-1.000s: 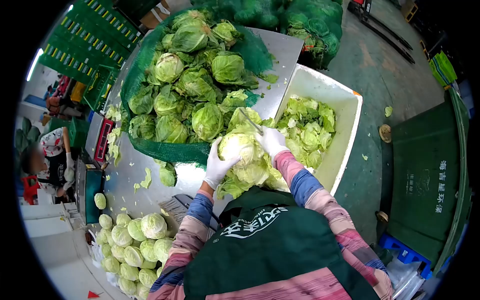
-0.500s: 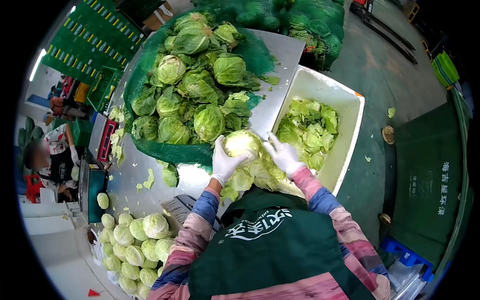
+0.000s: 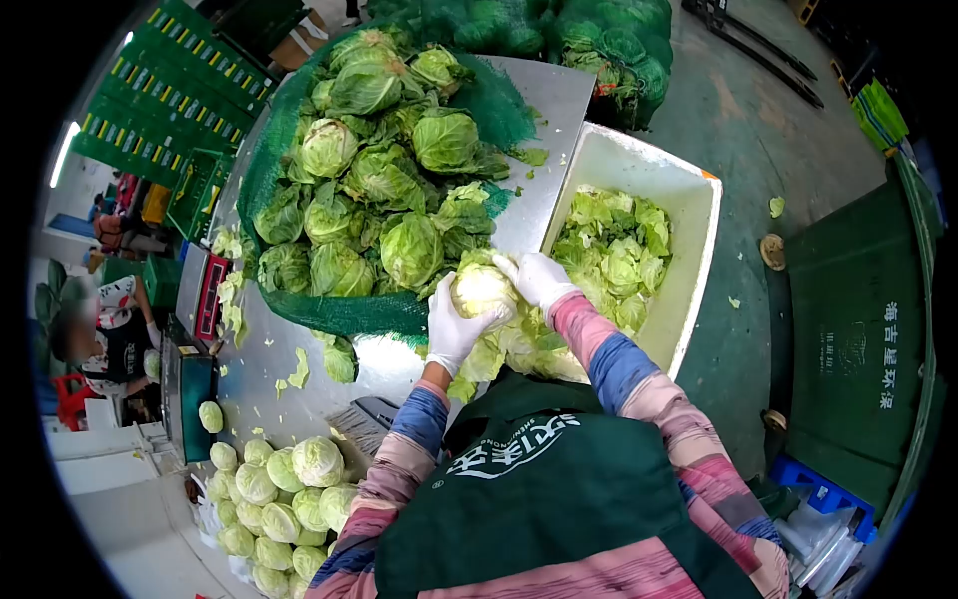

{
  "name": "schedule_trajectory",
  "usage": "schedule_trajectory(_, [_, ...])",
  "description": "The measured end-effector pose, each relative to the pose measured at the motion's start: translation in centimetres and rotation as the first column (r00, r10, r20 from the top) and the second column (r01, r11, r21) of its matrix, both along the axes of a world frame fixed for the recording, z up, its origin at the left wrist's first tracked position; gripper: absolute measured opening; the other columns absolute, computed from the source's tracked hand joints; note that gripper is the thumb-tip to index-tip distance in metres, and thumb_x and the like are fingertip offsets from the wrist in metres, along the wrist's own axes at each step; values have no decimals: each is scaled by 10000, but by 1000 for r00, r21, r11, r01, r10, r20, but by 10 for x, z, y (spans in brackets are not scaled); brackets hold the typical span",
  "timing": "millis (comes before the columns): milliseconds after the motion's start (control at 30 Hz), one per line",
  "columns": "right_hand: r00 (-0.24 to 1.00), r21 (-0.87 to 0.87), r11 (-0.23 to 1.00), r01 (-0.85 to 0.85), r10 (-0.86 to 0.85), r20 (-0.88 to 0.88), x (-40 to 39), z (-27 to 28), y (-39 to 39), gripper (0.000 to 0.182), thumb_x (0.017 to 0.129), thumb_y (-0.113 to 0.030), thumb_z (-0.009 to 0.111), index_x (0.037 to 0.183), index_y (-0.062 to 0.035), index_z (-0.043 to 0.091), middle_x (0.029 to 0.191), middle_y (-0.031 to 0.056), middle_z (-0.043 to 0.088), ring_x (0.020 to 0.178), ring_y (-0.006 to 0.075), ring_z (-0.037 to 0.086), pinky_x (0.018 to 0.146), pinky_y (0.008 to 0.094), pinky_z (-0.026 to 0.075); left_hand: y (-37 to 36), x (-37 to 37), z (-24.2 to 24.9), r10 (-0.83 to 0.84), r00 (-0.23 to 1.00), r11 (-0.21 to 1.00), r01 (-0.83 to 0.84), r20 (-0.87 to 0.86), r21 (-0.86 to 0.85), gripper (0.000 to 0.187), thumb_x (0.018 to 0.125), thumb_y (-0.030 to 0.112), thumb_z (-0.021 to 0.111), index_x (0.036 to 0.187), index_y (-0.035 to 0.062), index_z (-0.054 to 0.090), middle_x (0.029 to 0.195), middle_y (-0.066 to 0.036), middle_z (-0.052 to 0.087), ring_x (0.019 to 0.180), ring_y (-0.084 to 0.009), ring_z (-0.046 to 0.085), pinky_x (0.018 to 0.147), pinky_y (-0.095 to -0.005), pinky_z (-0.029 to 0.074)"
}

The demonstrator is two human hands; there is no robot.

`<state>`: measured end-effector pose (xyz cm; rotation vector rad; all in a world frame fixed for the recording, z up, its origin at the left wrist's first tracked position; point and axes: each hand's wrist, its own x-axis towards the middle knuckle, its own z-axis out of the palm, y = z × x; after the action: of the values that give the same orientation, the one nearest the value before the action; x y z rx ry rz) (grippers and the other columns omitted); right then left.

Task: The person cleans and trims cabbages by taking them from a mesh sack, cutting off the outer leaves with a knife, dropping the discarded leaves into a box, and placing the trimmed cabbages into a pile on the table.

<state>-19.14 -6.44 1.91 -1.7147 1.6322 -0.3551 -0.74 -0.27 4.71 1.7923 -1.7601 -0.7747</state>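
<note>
A pale, trimmed cabbage point(image 3: 483, 293) sits in my left hand point(image 3: 456, 327), whose gloved fingers curl around its left and lower side. My right hand point(image 3: 542, 281), in a white glove too, is closed with its fingertips at the cabbage's upper right edge. Loose peeled leaves point(image 3: 484, 361) lie below the cabbage, in front of my apron. Just beyond my hands, untrimmed cabbages point(image 3: 409, 250) with dark outer leaves are heaped on a green mesh bag point(image 3: 349, 311). To the right stands a white foam box point(image 3: 689, 185) holding torn leaves point(image 3: 627, 262).
Trimmed cabbages point(image 3: 284, 494) are piled at lower left, near a brush point(image 3: 359, 427). A scale point(image 3: 212, 295) stands at the metal table's point(image 3: 559, 90) left edge. A co-worker point(image 3: 120, 339) is at far left; a large green bin point(image 3: 858, 339) stands right.
My right hand has moved left from beside the box onto the cabbage, its spread fingers now closed in. My left hand keeps holding the cabbage. The view has shifted slightly.
</note>
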Motion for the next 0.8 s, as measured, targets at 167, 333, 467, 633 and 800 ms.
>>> schedule_trajectory(167, [992, 188, 976, 113, -101, -69, -6, -27, -6, 528, 908, -536, 483, 1192, -117, 633, 1032, 182, 668, 953, 370, 632, 844, 421, 490, 21, 24, -15, -237, 969, 956, 221, -66, -195, 906, 576, 250, 880, 1330, 20, 433, 1331, -167, 482, 1169, -332, 478, 993, -378, 408])
schedule_trajectory(333, [982, -44, 981, 187, -185, 49, 23, -16, 34, 507, 865, -538, 546, 1124, -109, 621, 817, 214, 667, 771, 401, 638, 697, 471, 502, 56, 47, -15, 61, 998, 991, -64, -35, -114, 865, 670, 207, 841, 1367, -18, 381, 1355, -186, 453, 1195, -310, 473, 1014, -365, 396])
schedule_trajectory(467, [992, -100, 987, 124, -123, 16, 27, -10, 53, 483, 871, -520, 552, 1105, -100, 602, 782, 206, 664, 743, 381, 644, 657, 463, 501, 48, 16, -36, 565, 560, 825, -374, -606, 423, 822, 727, 150, 800, 1363, -50, 320, 1302, -179, 465, 1167, -244, 486, 972, -338, 429])
schedule_trajectory(633, [972, -83, 979, 188, -198, -130, -32, -51, 45, 504, 911, -505, 511, 1168, -74, 556, 698, 159, 657, 681, 347, 651, 603, 428, 501, 41, 3, -45, 208, 917, 971, -235, -341, -41, 834, 647, 210, 844, 1290, -42, 376, 1195, -179, 506, 1095, -278, 527, 946, -366, 444])
schedule_trajectory(800, [991, -116, 987, -113, 104, -80, 3, 32, 53, 657, 923, -544, 442, 1362, -56, 405, 695, 193, 647, 650, 367, 642, 564, 450, 491, 33, -11, -4, 117, 992, 993, -118, -35, -4, 936, 616, 271, 850, 1339, -49, 351, 1238, -242, 480, 1128, -353, 487, 987, -419, 401])
